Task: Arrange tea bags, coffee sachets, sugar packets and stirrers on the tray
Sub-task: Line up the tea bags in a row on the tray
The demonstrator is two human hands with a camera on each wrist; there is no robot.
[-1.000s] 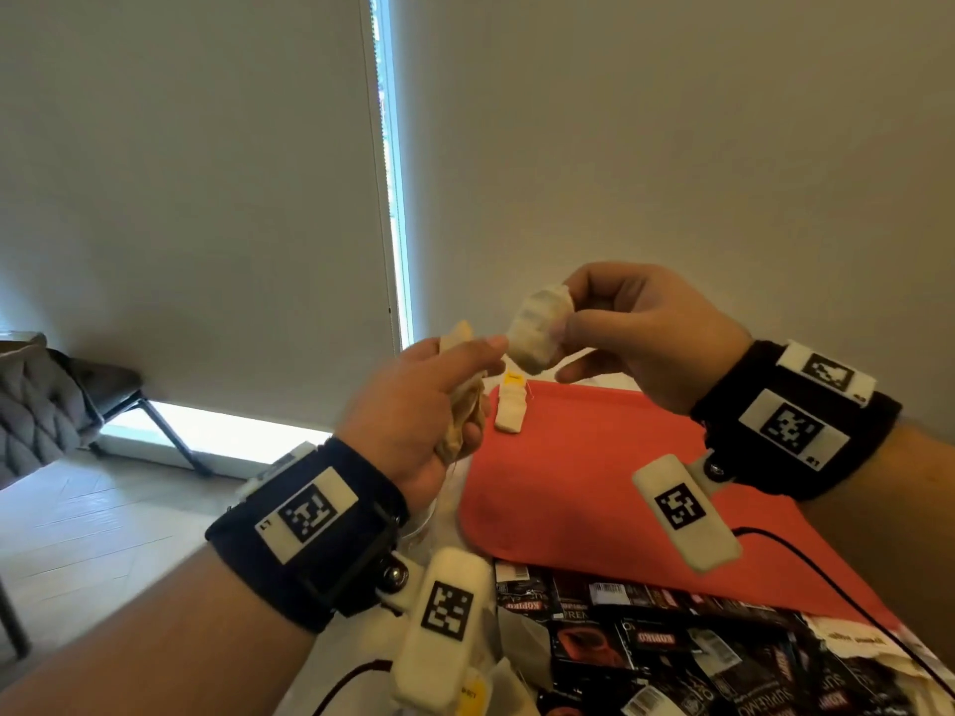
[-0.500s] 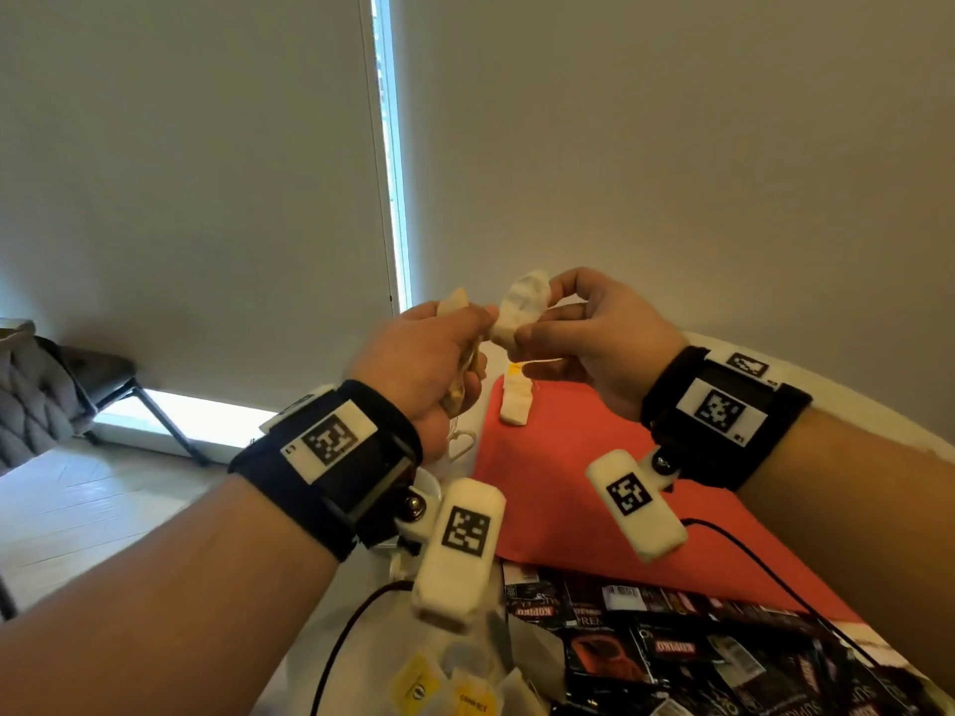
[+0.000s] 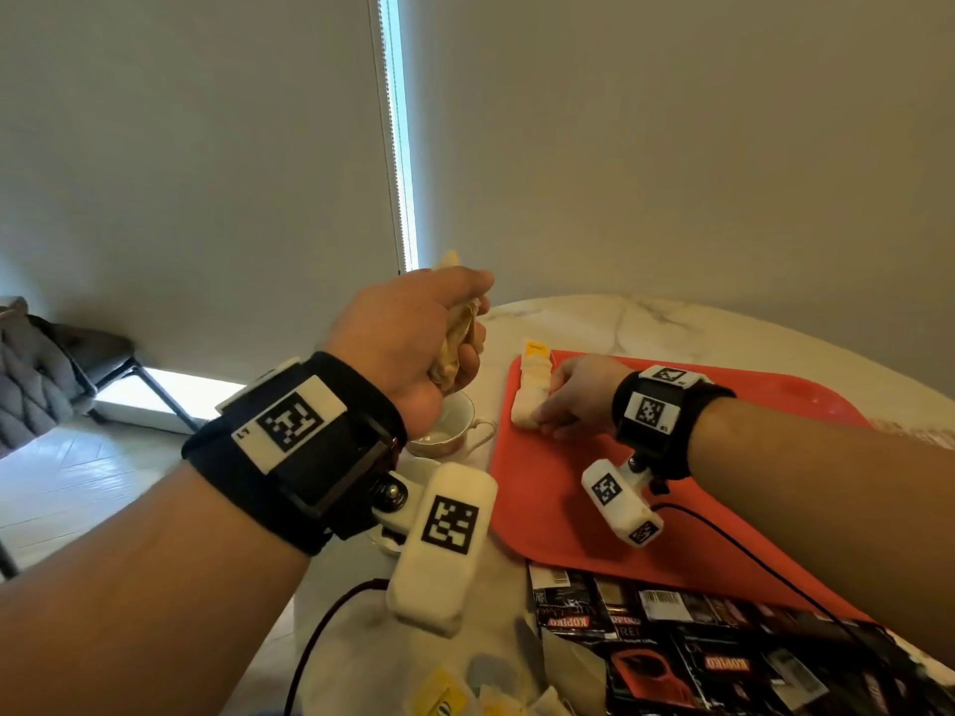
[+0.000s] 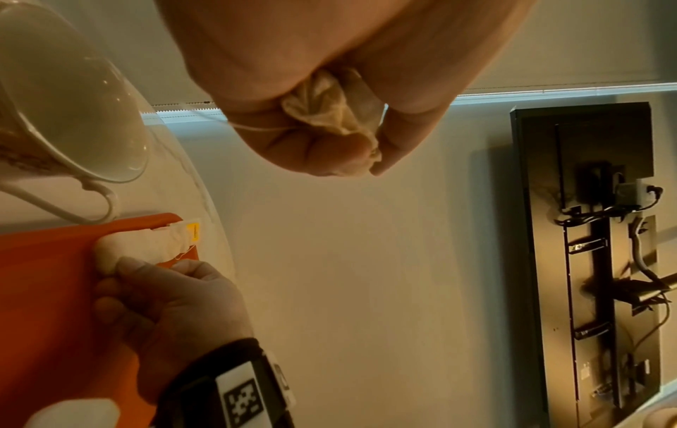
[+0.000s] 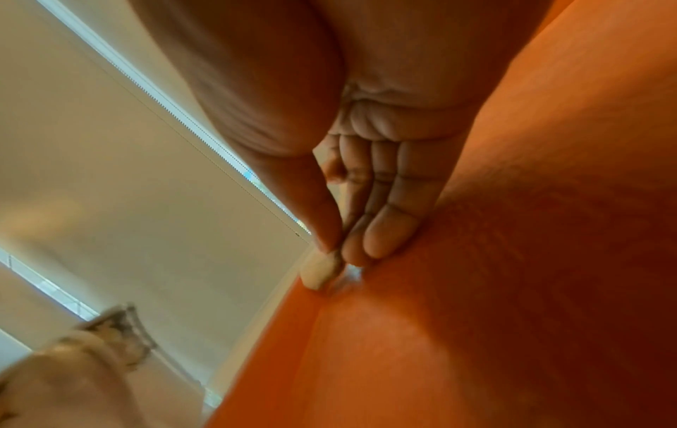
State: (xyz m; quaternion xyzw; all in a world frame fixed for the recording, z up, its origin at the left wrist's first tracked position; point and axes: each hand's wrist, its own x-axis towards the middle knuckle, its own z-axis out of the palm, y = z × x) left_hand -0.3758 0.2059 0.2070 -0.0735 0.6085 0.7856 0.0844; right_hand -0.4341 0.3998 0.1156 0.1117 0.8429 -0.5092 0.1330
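My left hand (image 3: 455, 328) is raised above the table and grips a bunch of beige tea bags (image 4: 329, 110) in its curled fingers. My right hand (image 3: 563, 400) is down on the red tray (image 3: 723, 457) at its far left corner, pinching a white tea bag (image 3: 524, 408) between thumb and fingers against the tray surface. Another tea bag with a yellow tag (image 3: 535, 359) lies just beyond it on the tray, end to end. In the right wrist view the pinched tea bag (image 5: 322, 269) touches the tray (image 5: 512, 289).
A white cup (image 3: 444, 426) stands left of the tray under my left hand. Several black coffee sachets (image 3: 672, 643) lie at the near edge of the tray. Yellow-tagged tea bags (image 3: 439, 695) sit on the marble table (image 3: 646, 323) near me.
My right hand took a tea bag from the left hand's bunch and came down with it onto the tray's far left corner. My left hand stayed raised.
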